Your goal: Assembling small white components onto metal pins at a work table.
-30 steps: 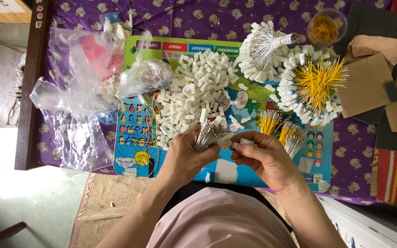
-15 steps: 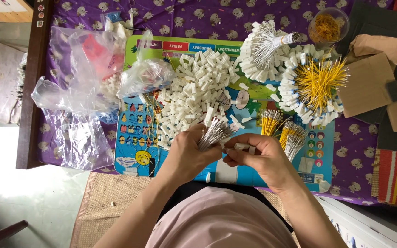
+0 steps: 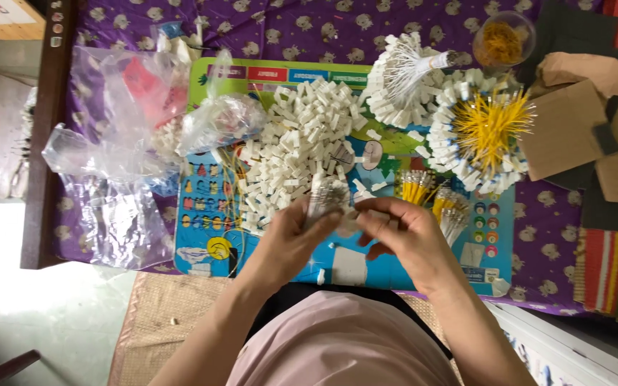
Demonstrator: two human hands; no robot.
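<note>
Gripping a fanned bundle of thin white wires [image 3: 325, 194] in a closed left hand [image 3: 291, 239], a person is working at a low table draped in purple patterned cloth [image 3: 538, 250]. The right hand [image 3: 402, 236] is meeting the left over the near edge of a glossy, brightly printed plastic mat [image 3: 209, 229], its fingertips pinched on a small white block-shaped piece [image 3: 357, 218] just beside the bundle; the two hands are touching. Beyond them, a loose heap of small, boxy white plastic connectors [image 3: 302, 154] is spreading across the mat. To the right, a ring of white connectors is bristling with stiff yellow wires [image 3: 491, 129], and a similar white-wired cluster [image 3: 405, 78] is lying behind it. Short sheaves of yellow and white wires [image 3: 430, 196] are resting just beyond the right hand. Crinkled clear plastic bags [image 3: 109, 164] are sagging at the left, flat brown cardboard pieces [image 3: 574, 121] at the right, and a small clear bowl of orange-yellow strands [image 3: 502, 39] at the far edge.
</note>
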